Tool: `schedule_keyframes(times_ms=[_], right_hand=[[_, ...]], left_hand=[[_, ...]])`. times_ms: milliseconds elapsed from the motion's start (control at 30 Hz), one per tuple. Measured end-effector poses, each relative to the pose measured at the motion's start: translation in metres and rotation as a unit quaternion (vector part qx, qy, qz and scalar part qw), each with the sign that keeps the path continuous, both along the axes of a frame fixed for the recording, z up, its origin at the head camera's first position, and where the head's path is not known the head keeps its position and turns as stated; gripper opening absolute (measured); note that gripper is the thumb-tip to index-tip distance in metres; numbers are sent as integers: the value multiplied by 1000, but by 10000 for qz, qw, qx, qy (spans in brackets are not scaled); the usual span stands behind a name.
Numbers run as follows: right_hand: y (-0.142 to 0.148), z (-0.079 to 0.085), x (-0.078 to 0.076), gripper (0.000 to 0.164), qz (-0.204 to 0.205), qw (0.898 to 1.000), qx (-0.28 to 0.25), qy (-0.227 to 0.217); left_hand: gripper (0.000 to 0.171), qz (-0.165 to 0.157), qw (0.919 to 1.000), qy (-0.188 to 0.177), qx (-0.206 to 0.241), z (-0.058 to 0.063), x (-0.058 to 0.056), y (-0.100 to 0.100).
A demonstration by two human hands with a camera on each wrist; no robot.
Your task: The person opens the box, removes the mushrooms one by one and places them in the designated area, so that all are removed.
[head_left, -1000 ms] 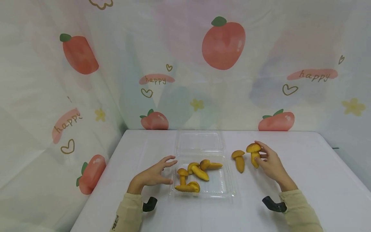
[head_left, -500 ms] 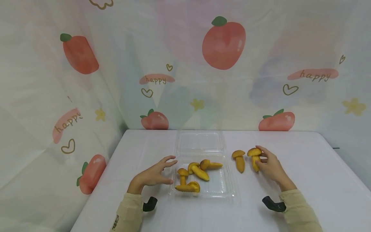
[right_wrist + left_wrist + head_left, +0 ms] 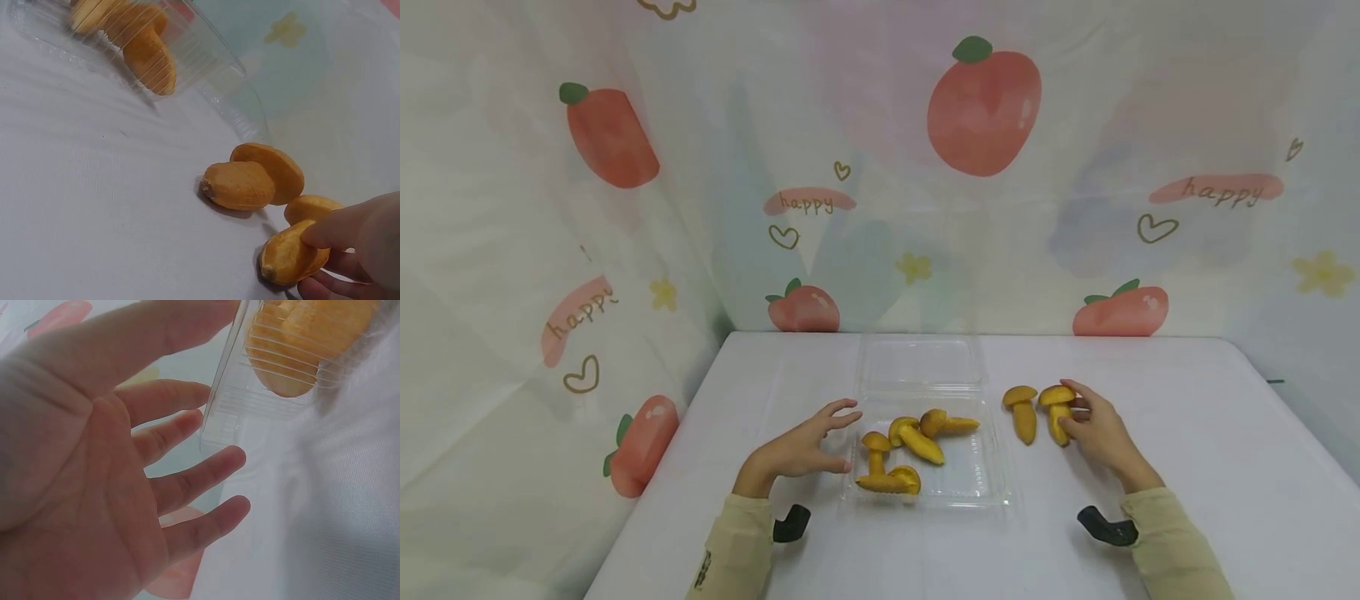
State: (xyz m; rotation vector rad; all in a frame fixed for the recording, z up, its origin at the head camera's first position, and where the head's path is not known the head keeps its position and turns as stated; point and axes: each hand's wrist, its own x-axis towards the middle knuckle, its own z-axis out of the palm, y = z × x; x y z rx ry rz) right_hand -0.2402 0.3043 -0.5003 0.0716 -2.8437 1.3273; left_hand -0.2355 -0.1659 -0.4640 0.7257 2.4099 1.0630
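At the right of the table my right hand [image 3: 1105, 433] pinches a yellow mushroom [image 3: 289, 253] by its stem, thumb on one side and fingers on the other. This mushroom lies low at the tabletop, cap toward the back. Just left of it lies another mushroom [image 3: 1022, 414]. A clear plastic clamshell box [image 3: 958, 479] stands in the middle with several mushrooms [image 3: 921, 443] inside. My left hand [image 3: 797, 447] hovers at the box's left side, its fingers spread and holding nothing. In the left wrist view its fingertips come right up to the box wall [image 3: 219, 394].
The box's transparent lid [image 3: 921, 362] is folded back flat behind it. A white cloth covers the table [image 3: 1000, 558]. Fabric walls with printed fruit [image 3: 985, 112] enclose the back and left. A black curved piece [image 3: 1107, 527] sits at each wrist.
My right hand has lowered the mushroom onto the table, beside the other one, and still pinches it. My left hand keeps its place. The head view has shifted slightly.
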Motion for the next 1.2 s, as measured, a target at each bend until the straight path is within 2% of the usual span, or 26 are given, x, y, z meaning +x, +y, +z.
schedule_keyframes(times_ms=[500,733,800,1000,1200], right_hand=[[6,-4,-3,68,29,9988,483,-14],[4,0,-1,83,-134,9967,611,-526],[4,2,-1,83,-156,9958,636,-639],[7,8,-1,79,-187,9956,682,-613],[10,15,1,78,-258,9934,708,-863]], left_hand=[[78,11,10000,-13,-38,0,-1,2],[78,55,10000,-14,-45,3,2,1],[78,34,10000,-4,-29,3,2,1],[77,-17,10000,41,-6,2,1,1],[78,-42,10000,19,13,4,2,1]])
